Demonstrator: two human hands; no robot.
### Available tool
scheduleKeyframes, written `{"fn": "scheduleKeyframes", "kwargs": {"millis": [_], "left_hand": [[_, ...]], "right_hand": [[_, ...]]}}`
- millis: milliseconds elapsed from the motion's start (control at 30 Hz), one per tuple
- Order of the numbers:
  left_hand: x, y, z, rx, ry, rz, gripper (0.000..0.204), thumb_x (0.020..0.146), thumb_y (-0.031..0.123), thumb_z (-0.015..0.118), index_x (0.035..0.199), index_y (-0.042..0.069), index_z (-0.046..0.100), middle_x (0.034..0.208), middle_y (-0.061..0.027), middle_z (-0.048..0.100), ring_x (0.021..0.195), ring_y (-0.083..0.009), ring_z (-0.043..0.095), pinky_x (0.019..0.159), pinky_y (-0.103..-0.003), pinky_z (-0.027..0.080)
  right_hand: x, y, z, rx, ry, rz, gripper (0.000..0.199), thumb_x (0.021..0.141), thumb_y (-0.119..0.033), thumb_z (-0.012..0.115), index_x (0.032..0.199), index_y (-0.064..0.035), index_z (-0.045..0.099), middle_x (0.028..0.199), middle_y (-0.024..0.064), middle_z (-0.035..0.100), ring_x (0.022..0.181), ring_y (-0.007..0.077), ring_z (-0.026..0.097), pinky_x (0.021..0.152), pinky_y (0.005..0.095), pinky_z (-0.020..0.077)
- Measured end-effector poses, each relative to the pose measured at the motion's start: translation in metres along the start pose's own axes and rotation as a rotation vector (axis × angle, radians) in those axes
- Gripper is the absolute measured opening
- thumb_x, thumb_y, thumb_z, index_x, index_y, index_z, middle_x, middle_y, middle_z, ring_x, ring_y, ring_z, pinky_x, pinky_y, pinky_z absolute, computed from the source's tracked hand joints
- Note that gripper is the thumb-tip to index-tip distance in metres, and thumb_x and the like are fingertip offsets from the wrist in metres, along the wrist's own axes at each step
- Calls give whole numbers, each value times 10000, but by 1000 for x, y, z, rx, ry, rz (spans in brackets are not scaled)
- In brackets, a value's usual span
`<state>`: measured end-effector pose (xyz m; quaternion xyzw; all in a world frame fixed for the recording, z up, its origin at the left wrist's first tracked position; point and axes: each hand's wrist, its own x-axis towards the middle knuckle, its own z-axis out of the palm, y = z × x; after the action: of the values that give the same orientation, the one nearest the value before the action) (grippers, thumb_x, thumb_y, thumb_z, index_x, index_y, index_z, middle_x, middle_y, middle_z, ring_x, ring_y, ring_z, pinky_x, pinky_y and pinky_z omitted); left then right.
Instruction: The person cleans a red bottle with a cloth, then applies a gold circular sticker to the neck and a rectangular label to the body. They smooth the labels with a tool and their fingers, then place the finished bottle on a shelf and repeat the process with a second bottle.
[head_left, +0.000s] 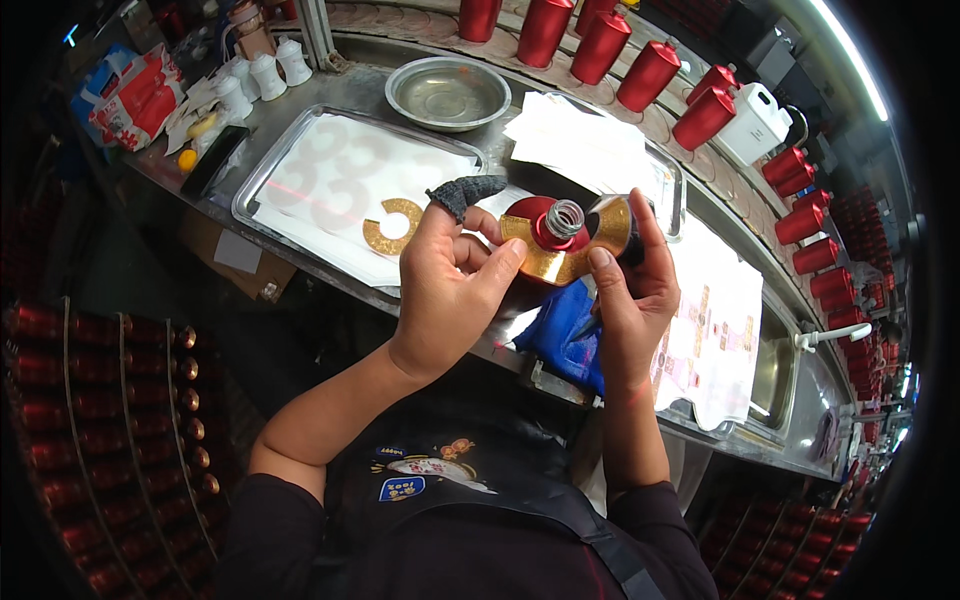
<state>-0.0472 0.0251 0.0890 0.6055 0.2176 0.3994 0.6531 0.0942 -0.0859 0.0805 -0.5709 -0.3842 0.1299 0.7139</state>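
Note:
In front of me is a red bottle (532, 211) with a threaded glass neck, tilted so its top faces me. A gold curved label (552, 266) wraps part of the way round its shoulder. My left hand (447, 287) pinches the label's left side with the thumb, a dark cloth cover (468, 192) on its raised index finger. My right hand (637, 298) has its thumb on the label's right side and its fingers behind. The bottle's lower body is hidden. Left of it, a similar gold C-shaped label (393, 228) lies on a white sheet in a metal tray (262, 163).
A round metal basin (447, 93) stands behind the tray, beside stacked white sheets (575, 140). Red bottles (545, 32) and a white jug (752, 125) line the conveyor. A blue cloth (563, 335) hangs at the bench edge; racks of red bottles (100, 435) stand lower left.

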Motion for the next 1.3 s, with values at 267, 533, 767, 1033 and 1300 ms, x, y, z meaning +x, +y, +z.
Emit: {"fn": "scheduleKeyframes", "kwargs": {"millis": [267,533,767,1033,1300], "left_hand": [[15,-25,-17,-73,68,-4,447,932,45,616,1353,-2,472,1226,-85,602,1091,-155,594,927,-283,470],[11,-17,-7,-319,-290,-229,654,929,130,676,1492,0,369,1431,-144,517,1315,-206,502,1134,-363,367],[15,-20,-16,-378,-255,-279,613,937,88,658,1469,-29,376,1473,-177,497,1363,-222,480,1150,-367,358],[13,-21,-15,-425,-213,-291,566,974,112,637,1453,-45,380,1454,-177,522,1346,-208,500,1137,-351,373],[11,-25,-9,-339,-209,-203,525,985,111,616,1442,-41,408,1436,-170,540,1313,-199,521,1130,-347,379]], "right_hand": [[-5,-7,3,198,24,226,583,994,-104,596,1519,17,374,1142,71,624,780,28,530,633,168,436],[-8,-6,19,190,36,201,738,921,-9,676,1549,-6,288,1331,155,579,971,139,663,780,223,551],[-4,-10,16,119,-14,215,787,878,10,715,1544,13,295,1381,187,539,1062,190,675,869,272,568],[-5,-2,14,186,16,192,758,902,-1,683,1548,19,288,1473,173,459,1042,179,668,835,251,545],[-5,-1,13,114,-17,171,726,913,-10,671,1540,27,306,1498,167,433,970,134,677,785,214,534]]}}
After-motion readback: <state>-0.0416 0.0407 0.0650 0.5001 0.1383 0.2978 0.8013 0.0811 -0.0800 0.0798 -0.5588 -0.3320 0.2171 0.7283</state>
